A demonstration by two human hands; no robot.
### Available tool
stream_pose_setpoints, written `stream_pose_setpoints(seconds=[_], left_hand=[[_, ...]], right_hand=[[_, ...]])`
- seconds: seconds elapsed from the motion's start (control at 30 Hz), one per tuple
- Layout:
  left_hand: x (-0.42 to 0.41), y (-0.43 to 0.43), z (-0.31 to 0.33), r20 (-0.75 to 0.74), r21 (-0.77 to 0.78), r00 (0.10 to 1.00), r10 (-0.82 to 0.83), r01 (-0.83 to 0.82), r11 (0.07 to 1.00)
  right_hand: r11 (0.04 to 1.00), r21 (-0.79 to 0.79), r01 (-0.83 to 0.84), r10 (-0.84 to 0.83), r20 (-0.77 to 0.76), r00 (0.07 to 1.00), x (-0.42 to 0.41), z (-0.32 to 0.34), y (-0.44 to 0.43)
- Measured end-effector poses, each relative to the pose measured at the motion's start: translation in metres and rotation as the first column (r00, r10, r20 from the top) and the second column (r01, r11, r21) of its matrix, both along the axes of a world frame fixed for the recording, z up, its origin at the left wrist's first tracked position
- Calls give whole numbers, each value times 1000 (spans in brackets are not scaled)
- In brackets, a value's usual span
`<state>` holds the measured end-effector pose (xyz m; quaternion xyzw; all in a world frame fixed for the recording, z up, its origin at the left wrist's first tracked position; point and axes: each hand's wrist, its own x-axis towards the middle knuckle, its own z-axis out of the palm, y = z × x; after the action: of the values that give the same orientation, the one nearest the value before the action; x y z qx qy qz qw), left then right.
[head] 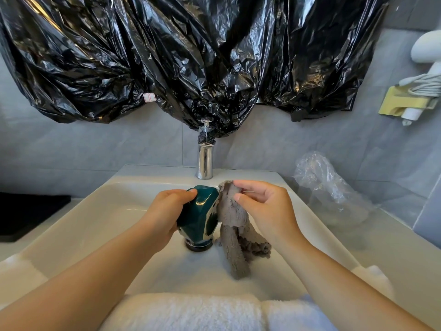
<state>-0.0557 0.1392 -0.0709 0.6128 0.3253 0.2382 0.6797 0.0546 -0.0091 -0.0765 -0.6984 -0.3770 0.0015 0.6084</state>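
Over the white sink [100, 211] my left hand [164, 213] grips a dark green faceted object with gold trim [199, 216], tilted, its round dark base pointing down toward the basin. My right hand [265, 206] pinches the top of a grey fluffy cloth [231, 225] between thumb and fingers. The cloth lies against the green object's right side and hangs down, its lower end trailing on the basin floor.
A chrome tap [204, 161] stands at the sink's back edge under black plastic sheeting [167, 56] on the wall. Crumpled clear plastic [329, 187] lies on the right counter. A white towel [191, 311] drapes the front rim. A dark mat [28, 216] lies left.
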Motion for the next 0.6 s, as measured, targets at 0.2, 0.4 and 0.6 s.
stream_pose_setpoints(seconds=[0.2, 0.4, 0.6], left_hand=[[-2, -1, -2, 46, -123, 996, -70, 75, 990], [-5, -7, -1, 74, -199, 992, -100, 113, 974], [-8, -9, 1, 87, -184, 985, -146, 160, 970]], right_hand=[[989, 61, -135, 131, 71, 989, -12, 2, 1], [987, -46, -153, 159, 195, 968, -15, -3, 5], [990, -133, -53, 91, 299, 950, -13, -6, 10]])
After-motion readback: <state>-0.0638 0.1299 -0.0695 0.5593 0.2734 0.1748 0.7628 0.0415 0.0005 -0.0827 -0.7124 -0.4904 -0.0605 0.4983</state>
